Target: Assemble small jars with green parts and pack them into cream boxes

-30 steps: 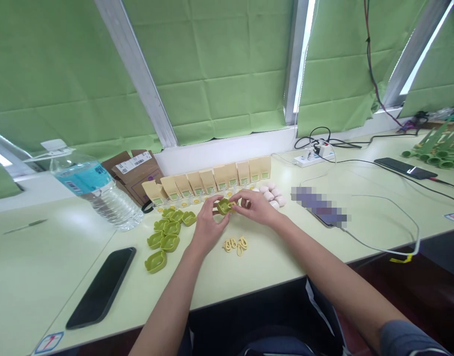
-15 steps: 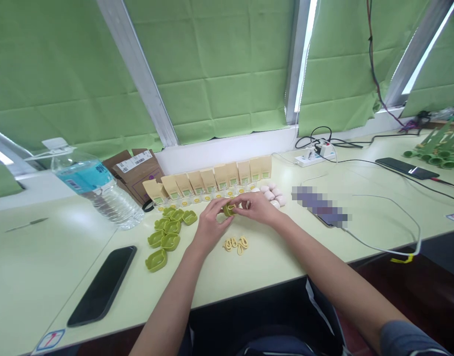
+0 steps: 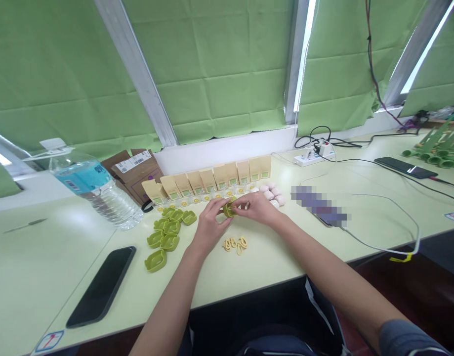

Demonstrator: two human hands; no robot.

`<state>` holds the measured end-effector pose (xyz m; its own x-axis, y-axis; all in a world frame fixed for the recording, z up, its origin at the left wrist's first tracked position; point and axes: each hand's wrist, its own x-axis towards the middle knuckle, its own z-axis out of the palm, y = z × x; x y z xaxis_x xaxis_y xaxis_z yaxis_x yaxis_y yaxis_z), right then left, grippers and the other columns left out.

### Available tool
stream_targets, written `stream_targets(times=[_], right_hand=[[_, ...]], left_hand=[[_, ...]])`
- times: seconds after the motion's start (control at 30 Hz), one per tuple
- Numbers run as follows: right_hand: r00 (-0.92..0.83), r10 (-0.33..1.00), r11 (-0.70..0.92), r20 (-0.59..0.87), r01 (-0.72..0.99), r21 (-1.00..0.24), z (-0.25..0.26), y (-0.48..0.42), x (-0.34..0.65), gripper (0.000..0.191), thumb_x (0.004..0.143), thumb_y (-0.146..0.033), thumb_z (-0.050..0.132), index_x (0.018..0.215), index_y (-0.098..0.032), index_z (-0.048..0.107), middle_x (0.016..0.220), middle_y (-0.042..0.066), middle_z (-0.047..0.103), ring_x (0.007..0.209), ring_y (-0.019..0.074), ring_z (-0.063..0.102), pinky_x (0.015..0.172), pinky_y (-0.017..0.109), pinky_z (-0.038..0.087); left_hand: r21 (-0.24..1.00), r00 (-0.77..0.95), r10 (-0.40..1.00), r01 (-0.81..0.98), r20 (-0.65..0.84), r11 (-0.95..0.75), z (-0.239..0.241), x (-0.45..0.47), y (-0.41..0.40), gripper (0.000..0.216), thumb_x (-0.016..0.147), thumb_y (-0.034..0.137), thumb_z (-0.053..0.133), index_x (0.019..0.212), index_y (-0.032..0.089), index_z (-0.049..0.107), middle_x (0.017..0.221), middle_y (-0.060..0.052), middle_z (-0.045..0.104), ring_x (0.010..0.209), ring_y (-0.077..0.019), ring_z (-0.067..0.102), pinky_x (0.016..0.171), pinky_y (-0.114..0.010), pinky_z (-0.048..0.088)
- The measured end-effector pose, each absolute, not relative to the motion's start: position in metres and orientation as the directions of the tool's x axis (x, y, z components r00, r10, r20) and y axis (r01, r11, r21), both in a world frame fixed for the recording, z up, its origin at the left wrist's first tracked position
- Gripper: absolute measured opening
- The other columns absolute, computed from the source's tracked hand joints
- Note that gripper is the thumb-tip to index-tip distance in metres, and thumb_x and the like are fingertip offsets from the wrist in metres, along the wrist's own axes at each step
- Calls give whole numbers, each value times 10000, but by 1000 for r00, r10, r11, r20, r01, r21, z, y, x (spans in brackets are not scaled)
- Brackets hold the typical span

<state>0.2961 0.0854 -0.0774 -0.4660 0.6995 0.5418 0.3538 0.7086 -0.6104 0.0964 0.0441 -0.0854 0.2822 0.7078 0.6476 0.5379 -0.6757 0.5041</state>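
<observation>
My left hand (image 3: 208,225) and my right hand (image 3: 254,207) meet over the pale desk (image 3: 267,257), both pinched on one small green plastic shell (image 3: 228,209). The right fingertips press on a yellowish piece at the shell's top; I cannot make out its shape. A few yellow ring-shaped pieces (image 3: 235,244) lie on the desk just below my hands. Several more green shells (image 3: 167,235) sit to the left. Behind my hands runs a row of small tan boxes (image 3: 212,180), and pink rounded pieces (image 3: 274,195) lie at its right end.
A large water bottle (image 3: 95,190) lies on its side at the left beside brown cardboard (image 3: 134,170). A black phone (image 3: 101,287) rests near the front edge. At the right are another phone (image 3: 404,168), a power strip (image 3: 313,157), cables and green parts (image 3: 439,148).
The green shell was turned in my fingers from showing its open hollow to edge-on. Both hands closed tighter around it and stayed in the same spot.
</observation>
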Motion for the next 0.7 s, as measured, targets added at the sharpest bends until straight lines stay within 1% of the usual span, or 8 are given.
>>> stream_targets(times=[0.13,0.23,0.33,0.43,0.7], right_hand=[[-459,700,709,546,355,-610,-79,86,295,116,842,-242,678,845,-205,787,748,3,752,624,119,603,619,224,435],[-461,705,705,539,370,-605,-80,86,295,120,836,-234,673,813,-196,785,723,2,743,602,115,594,598,221,424],[-478,695,715,537,377,-589,-79,85,294,133,836,-213,659,788,-190,781,683,-3,724,581,110,574,578,221,399],[-494,688,721,532,378,-580,-78,85,294,143,837,-205,651,793,-196,786,699,-2,731,583,110,572,574,224,386],[-472,719,691,510,408,-597,-79,85,294,131,832,-233,674,811,-215,802,705,-6,744,569,106,569,560,229,358]], left_hand=[[460,295,683,558,668,-691,-83,97,43,409,841,165,674,1235,263,627,1215,-83,636,1148,-227,625,984,-445,576],[434,299,664,565,685,-702,-82,99,43,403,837,146,674,1220,261,628,1186,-74,647,1124,-215,628,967,-426,570],[427,304,661,567,686,-704,-82,99,42,400,831,135,675,1209,258,629,1174,-73,649,1112,-211,626,951,-417,566],[424,311,661,568,683,-705,-82,99,42,414,825,129,676,1214,260,626,1181,-75,649,1118,-215,623,962,-427,556],[396,309,645,584,699,-709,-82,100,41,400,834,132,661,1210,262,621,1179,-74,658,1119,-219,628,972,-429,543]])
